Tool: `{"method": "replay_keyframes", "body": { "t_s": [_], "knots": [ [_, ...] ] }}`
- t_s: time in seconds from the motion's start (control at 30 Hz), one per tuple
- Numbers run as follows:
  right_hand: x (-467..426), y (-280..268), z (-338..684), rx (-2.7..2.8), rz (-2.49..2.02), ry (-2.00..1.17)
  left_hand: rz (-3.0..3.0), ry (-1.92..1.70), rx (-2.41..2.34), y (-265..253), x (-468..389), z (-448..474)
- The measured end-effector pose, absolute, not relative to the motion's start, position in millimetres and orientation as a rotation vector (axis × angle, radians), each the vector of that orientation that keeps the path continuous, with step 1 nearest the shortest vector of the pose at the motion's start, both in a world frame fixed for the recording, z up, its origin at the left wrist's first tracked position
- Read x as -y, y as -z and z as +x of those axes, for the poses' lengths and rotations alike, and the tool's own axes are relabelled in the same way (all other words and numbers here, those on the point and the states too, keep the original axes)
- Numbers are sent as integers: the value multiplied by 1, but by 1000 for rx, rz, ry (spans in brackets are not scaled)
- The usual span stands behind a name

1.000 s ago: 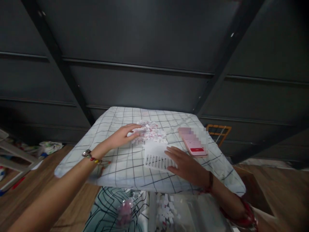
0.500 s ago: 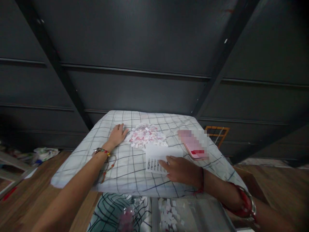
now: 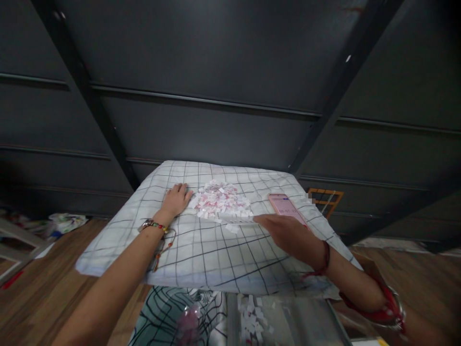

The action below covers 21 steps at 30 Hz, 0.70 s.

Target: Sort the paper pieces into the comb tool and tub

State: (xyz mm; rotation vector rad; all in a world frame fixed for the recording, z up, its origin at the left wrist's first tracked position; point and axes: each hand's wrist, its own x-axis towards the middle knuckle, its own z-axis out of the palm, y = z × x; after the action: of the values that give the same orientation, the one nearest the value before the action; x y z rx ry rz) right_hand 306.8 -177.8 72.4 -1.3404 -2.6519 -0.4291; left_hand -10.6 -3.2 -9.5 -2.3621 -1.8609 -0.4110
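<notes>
A heap of small white and pinkish paper bits (image 3: 223, 198) lies on the table (image 3: 209, 259), which a white checked cloth covers. My left hand (image 3: 175, 199) rests flat on the cloth at the heap's left side, fingers stretched out. With closed fingers my right hand (image 3: 286, 235) grips the right end of a white slotted card (image 3: 236, 220). The card stands nearly edge-on against the near side of the heap, so its slots barely show. A few loose bits (image 3: 232, 228) lie just in front of it.
A pink phone (image 3: 284, 204) lies right of the heap, partly behind my right hand. Below the table edge are a grey container (image 3: 306, 317) with paper bits inside and a clear bag of something pink (image 3: 189, 324). A dark panelled wall (image 3: 216, 129) rises behind.
The slotted card has gone from lying nearly flat in front of the heap to standing edge-on against it. My right hand moved up and right with it; my left hand stays put.
</notes>
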Motion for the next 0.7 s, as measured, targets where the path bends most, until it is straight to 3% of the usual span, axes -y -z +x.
{"method": "replay_keyframes", "body": {
  "t_s": [0.23,0.7],
  "knots": [
    [168,-77,321,2640,-1336,349,-2381,363,1879,7,7,-10],
    [195,-87,344,2490,-1267,483,-2397,280,1866,4,8,-11]
  ]
}}
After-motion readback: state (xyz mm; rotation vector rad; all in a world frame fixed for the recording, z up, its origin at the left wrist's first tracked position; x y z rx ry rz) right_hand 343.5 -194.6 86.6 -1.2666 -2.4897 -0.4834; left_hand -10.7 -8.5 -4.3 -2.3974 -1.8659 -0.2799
